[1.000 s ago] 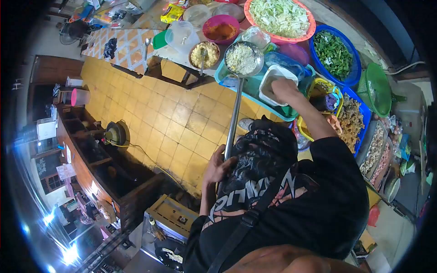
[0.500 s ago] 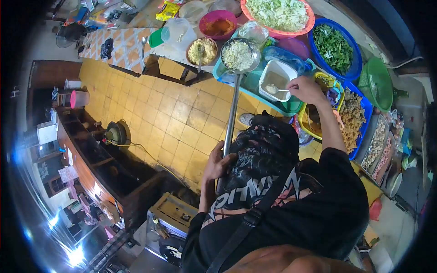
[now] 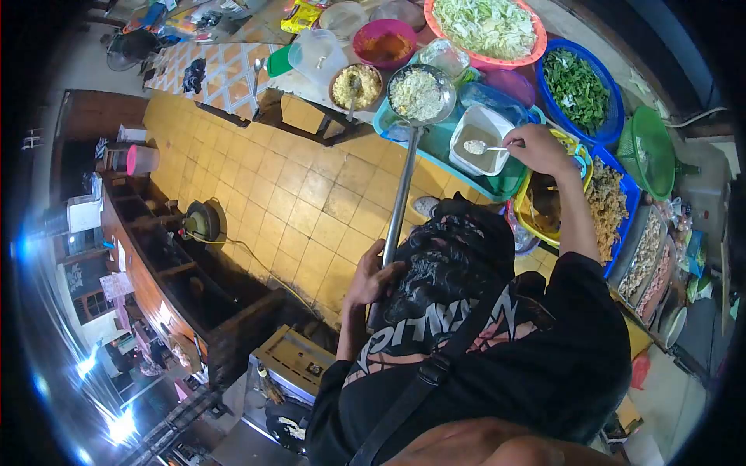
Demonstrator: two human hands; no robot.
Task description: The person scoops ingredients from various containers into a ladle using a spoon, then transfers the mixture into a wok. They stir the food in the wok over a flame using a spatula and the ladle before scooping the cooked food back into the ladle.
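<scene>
My left hand (image 3: 373,281) is closed around the long metal handle of a ladle-like pan (image 3: 420,95). Its round bowl, full of pale shredded food, is over the teal tray (image 3: 386,124). Between the fingers of my right hand (image 3: 538,149) is a metal spoon (image 3: 488,147), with some whitish stuff in its bowl. That spoon is held over a white square tub (image 3: 472,116). Beside my right wrist is a yellow basket (image 3: 536,225) with containers in it. A bowl of yellow crumbly food (image 3: 365,75) with its own spoon stands left of the pan.
A pink basin of shredded cabbage (image 3: 486,27), a blue basin of chopped greens (image 3: 576,87) and a green strainer (image 3: 646,151) stand along the back. A blue tray of brown food (image 3: 610,202) is on the right. A stove (image 3: 291,365) lies at lower left.
The spoon in my right hand has risen within the tub and now carries whitish stuff. The view has shifted slightly; my left hand keeps its grip on the handle.
</scene>
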